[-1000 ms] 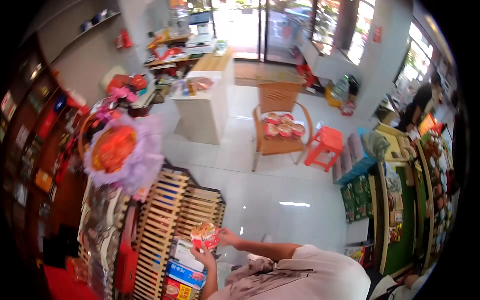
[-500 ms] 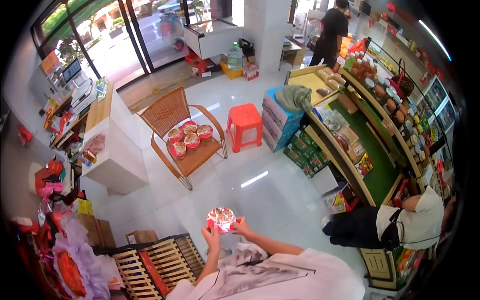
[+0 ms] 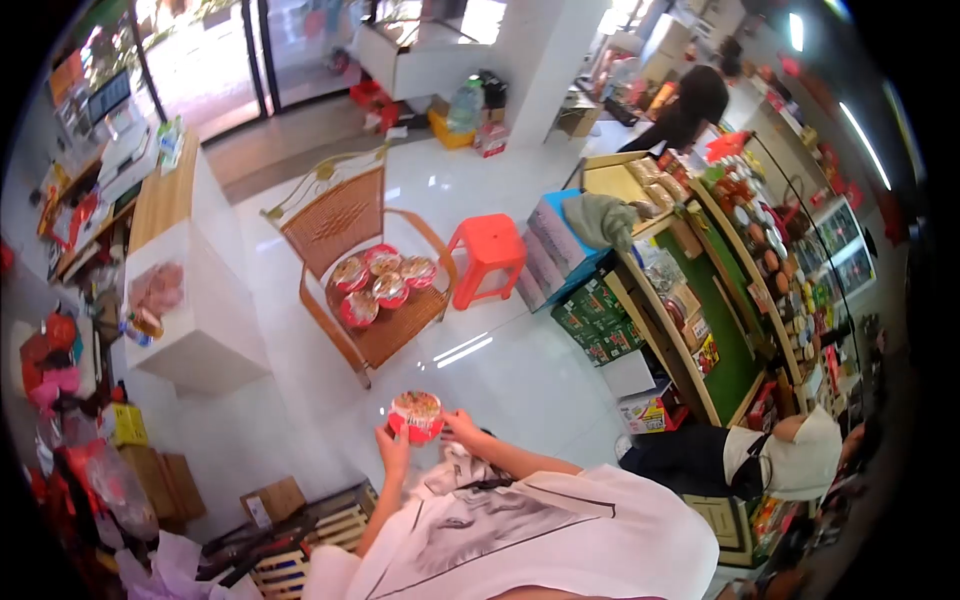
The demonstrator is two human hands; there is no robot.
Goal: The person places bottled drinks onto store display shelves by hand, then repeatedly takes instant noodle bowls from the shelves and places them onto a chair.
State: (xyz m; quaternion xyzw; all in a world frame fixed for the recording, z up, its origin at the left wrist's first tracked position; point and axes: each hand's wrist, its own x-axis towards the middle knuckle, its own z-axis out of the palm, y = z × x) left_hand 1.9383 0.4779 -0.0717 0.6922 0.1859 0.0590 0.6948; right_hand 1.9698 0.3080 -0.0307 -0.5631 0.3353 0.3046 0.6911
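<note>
1. Left hand (image 3: 393, 450): closed on the left side of the red instant noodle bowl (image 3: 416, 416), with the thumb against its near side.
2. Right hand (image 3: 461, 428): closed on the right side of the same bowl, fingers drawn in to a narrow grip.
3. Red instant noodle bowl: located at the lower centre of the frame, held above the tiled floor (image 3: 500, 385) with its printed lid visible.
4. Wicker armchair (image 3: 340, 222): stood left of centre, beyond the hands; its seat carried a cluster of lidded bowls (image 3: 390, 289) — red-sided, like the held one.
5. Red plastic stool (image 3: 488, 243): stood upright just beside the armchair, on its right in the frame.
6. Blue carton (image 3: 556, 232): positioned right of the stool, with a grey-green cloth (image 3: 600, 219) draped on top.
7. Display shelf (image 3: 712, 310): occupied the right of the frame — green-lined, with packaged goods on it.
8. Person in a white top (image 3: 808, 455): located at the lower right, beside the shelf.
9. Slatted rack (image 3: 342, 527): located at the lower left, near a cardboard box (image 3: 273, 502).
</note>
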